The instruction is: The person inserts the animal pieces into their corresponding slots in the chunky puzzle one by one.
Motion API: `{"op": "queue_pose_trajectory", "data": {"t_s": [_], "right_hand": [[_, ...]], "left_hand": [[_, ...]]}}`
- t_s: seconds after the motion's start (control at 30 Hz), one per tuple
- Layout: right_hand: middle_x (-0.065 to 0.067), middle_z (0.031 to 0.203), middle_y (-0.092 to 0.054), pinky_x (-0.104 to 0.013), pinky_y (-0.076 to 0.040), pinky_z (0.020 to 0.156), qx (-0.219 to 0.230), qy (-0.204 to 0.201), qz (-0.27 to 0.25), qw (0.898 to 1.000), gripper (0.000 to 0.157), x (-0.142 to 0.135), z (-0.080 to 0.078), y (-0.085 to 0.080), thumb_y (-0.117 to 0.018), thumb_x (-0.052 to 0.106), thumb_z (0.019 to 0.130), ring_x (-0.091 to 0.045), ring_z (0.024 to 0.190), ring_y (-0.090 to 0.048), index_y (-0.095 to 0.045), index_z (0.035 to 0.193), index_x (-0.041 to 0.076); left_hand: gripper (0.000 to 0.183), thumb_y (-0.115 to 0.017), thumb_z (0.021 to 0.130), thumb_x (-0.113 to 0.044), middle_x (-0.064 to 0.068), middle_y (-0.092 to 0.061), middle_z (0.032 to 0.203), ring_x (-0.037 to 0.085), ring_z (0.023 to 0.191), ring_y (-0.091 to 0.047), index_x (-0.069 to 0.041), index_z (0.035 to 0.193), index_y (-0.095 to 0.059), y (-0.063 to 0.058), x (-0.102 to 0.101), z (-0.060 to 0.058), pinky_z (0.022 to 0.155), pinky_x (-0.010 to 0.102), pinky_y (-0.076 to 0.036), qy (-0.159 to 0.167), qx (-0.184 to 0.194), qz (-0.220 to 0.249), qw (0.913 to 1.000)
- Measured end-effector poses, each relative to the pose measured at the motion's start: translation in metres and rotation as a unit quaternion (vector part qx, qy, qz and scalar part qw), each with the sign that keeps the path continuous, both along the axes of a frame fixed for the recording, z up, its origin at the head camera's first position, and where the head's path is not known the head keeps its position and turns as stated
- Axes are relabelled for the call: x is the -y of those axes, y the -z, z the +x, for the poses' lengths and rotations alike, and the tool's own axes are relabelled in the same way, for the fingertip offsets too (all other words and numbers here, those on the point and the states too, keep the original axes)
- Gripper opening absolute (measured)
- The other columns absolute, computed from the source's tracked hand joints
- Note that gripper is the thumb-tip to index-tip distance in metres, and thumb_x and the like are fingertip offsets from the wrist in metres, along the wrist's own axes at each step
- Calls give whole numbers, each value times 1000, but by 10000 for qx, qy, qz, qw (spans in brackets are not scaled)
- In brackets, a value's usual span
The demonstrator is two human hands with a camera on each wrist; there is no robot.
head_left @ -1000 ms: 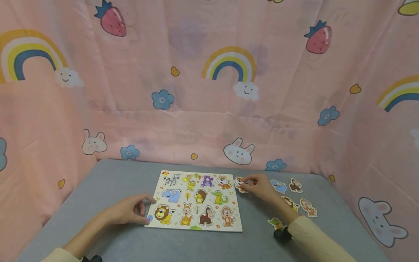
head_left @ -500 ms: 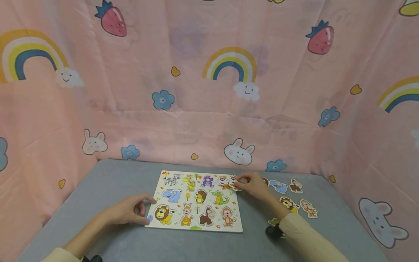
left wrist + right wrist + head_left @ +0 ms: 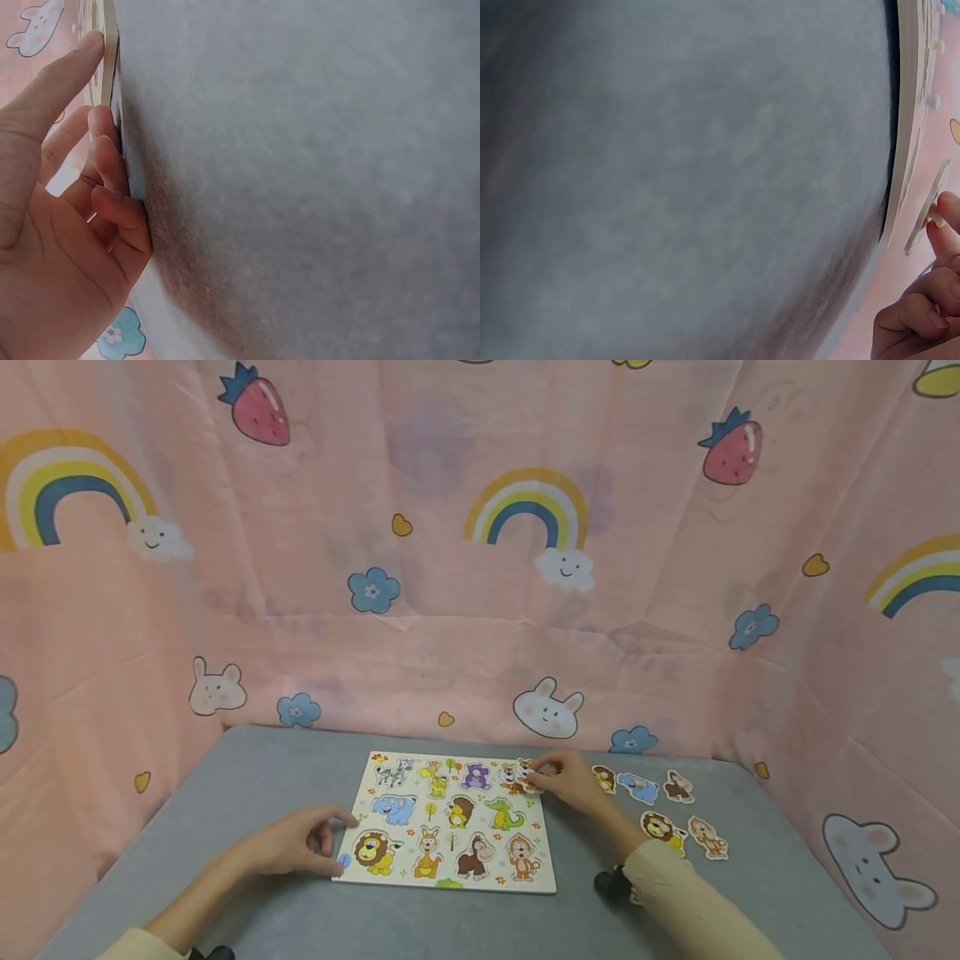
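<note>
A wooden animal puzzle board (image 3: 450,818) lies on the table. My right hand (image 3: 567,781) pinches a tiger puzzle piece (image 3: 525,774) by its small knob, thumb and finger meeting there. The piece is over the board's top right corner, overlapping the printed tiger (image 3: 508,777) in the head view. In the right wrist view, the tiger piece (image 3: 928,208) is tilted and apart from the board's edge (image 3: 906,120). At the board's lower left, my left hand (image 3: 288,841) rests with thumb and index finger touching the edge; its other fingers bend loosely.
Right of the board lie loose pieces: a hedgehog (image 3: 603,779), a blue elephant (image 3: 638,788), a gorilla (image 3: 678,785), a lion (image 3: 663,831) and a monkey (image 3: 707,837). My right forearm passes over the table near them. A pink patterned cloth (image 3: 450,652) hangs behind the grey table (image 3: 285,768).
My right hand has carried the tiger piece leftward from beside the board to over its top right corner. The hedgehog piece has come into view behind the hand. My left hand stays put.
</note>
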State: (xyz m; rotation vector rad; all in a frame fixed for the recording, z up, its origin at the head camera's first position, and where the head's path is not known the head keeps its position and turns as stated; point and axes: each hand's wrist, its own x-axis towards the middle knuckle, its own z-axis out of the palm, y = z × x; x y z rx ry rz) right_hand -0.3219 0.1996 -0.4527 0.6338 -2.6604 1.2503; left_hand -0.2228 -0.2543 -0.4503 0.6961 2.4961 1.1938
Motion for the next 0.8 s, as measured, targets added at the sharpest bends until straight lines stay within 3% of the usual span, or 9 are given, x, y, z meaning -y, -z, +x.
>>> {"op": "queue_pose_trajectory", "data": {"t_s": [0.23, 0.8], "right_hand": [[4, 57, -42, -26, -28, 48, 19, 130, 15, 9999, 12, 5, -6, 5, -79, 13, 89, -8, 49, -33, -77, 93, 2], [4, 55, -44, -24, -27, 46, 269, -22, -254, 9993, 9, 18, -9, 7, -80, 9, 88, -7, 47, -35, -78, 91, 1]], "left_hand": [[57, -89, 79, -17, 2, -57, 81, 10, 62, -48, -3, 126, -60, 1, 0, 0, 54, 23, -38, 60, 1, 116, 9999], [56, -89, 79, -13, 4, -56, 81, 12, 62, -49, -3, 126, -60, 1, -2, 1, 55, 23, -39, 62, 62, 178, 9998]]}}
